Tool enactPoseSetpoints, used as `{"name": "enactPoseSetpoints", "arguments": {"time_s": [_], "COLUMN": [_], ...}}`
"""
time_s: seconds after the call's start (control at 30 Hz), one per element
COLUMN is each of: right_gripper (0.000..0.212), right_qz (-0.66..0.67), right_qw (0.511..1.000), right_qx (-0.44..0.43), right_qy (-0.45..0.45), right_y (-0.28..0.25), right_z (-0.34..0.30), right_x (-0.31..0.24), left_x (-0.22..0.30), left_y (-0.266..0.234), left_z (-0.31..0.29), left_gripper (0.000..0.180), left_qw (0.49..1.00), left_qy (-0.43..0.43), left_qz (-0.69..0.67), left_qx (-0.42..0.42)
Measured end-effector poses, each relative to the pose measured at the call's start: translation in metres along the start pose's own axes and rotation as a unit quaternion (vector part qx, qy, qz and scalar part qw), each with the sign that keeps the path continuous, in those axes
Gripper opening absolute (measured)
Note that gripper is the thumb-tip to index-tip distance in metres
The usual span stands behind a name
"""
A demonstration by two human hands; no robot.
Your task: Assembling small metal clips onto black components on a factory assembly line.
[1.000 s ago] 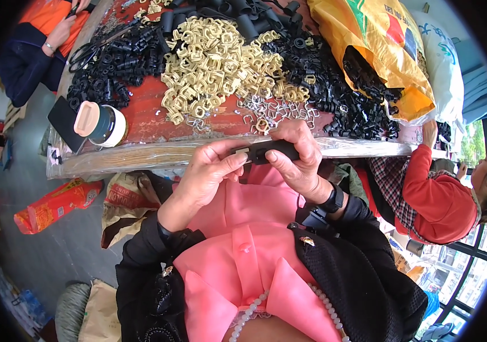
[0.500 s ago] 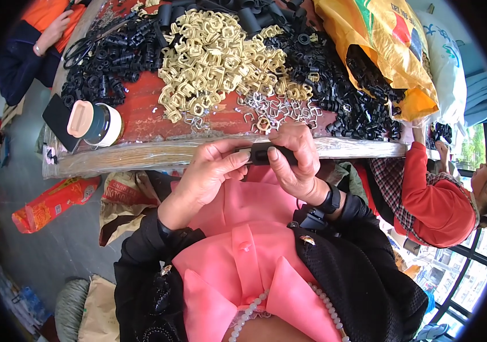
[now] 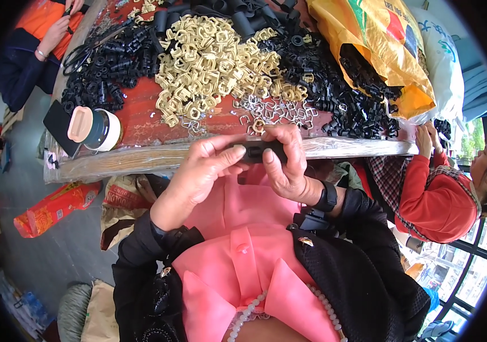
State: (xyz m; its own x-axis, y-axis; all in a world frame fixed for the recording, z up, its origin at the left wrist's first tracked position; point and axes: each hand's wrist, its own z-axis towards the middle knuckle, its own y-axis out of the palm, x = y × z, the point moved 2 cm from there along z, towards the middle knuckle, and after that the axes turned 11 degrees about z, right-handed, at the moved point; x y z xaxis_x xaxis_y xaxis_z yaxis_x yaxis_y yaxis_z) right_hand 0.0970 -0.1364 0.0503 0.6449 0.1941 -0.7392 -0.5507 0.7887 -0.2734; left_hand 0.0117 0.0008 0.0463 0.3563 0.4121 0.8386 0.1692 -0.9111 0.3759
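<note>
Black plastic part (image 3: 258, 151) was pinched between both hands just in front of the table's near edge (image 3: 141, 161). Left hand (image 3: 198, 176) gripped its left end with thumb and fingers; right hand (image 3: 286, 162) closed over its right end. Cream clips (image 3: 209, 62) and small metal clips (image 3: 272, 111) lay heaped on the table beyond
</note>
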Motion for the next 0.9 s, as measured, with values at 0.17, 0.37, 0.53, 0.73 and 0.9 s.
{"name": "enactPoseSetpoints", "arguments": {"time_s": [0.17, 0.37, 0.53, 0.73, 0.9], "right_gripper": [0.042, 0.079, 0.08, 0.079, 0.077], "right_qz": [0.085, 0.21, 0.223, 0.226, 0.258], "right_qw": [0.982, 0.912, 0.903, 0.915, 0.909], "right_qx": [-0.164, -0.347, -0.358, -0.327, -0.323], "right_qy": [0.037, 0.06, 0.086, 0.069, 0.053], "right_y": [-0.008, 0.001, 0.011, 0.011, 0.021], "right_z": [0.019, 0.032, 0.032, 0.031, 0.029], "right_x": [0.002, 0.003, -0.001, 0.002, -0.001], "left_x": [0.006, 0.012, 0.005, -0.001, 0.01], "left_y": [-0.016, -0.014, -0.016, -0.015, -0.012], "left_z": [0.0, -0.005, -0.005, -0.005, 0.014], "left_gripper": [0.044, 0.056, 0.056, 0.051, 0.058], "left_qw": [0.998, 0.998, 1.0, 0.998, 0.994], "left_qy": [0.025, 0.055, 0.025, 0.032, 0.073], "left_qz": [0.046, 0.029, 0.01, -0.046, -0.032], "left_qx": [0.029, 0.006, 0.014, -0.007, 0.075]}}
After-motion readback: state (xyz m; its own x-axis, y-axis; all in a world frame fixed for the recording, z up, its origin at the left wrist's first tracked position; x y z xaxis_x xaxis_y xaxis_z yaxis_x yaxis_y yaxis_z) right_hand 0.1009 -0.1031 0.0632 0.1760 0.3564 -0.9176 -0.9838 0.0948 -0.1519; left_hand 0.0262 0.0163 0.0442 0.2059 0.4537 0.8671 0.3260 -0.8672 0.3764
